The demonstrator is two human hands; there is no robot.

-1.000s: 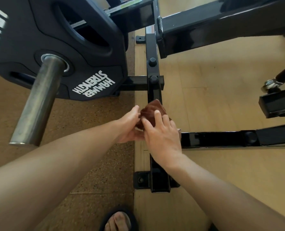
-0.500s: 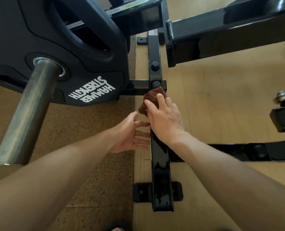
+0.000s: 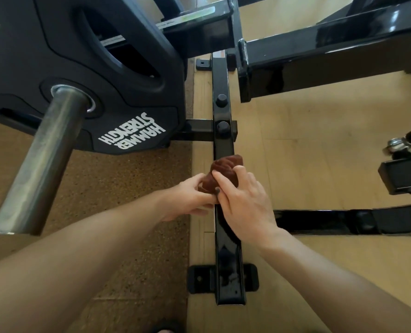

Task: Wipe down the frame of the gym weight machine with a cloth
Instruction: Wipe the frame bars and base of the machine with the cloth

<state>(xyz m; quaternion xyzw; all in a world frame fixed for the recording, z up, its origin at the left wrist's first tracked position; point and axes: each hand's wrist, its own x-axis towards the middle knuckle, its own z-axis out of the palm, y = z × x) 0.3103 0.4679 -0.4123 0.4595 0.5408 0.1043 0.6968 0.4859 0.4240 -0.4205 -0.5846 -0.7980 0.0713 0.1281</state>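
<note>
A glossy black floor bar of the machine frame [image 3: 228,267] runs from near me toward the back, with two bolt caps [image 3: 222,127] further along it. A bunched brown cloth [image 3: 224,170] rests on the bar just short of those caps. My right hand [image 3: 242,203] lies over the cloth's near side with fingers pressed on it. My left hand [image 3: 187,200] pinches the cloth's left edge from beside the bar. A second black bar [image 3: 343,221] branches off to the right.
A black Hammer Strength weight plate [image 3: 84,75] on a steel sleeve [image 3: 41,162] overhangs the left side. A thick black beam [image 3: 319,56] crosses above the far right. A small black block and caster [image 3: 403,174] sit at right. The floor is tan wood and speckled mat.
The cloth and my right hand slid back toward me along the bar from near the bolt caps. My left hand moved in from open beside the bar and took hold of the cloth's edge.
</note>
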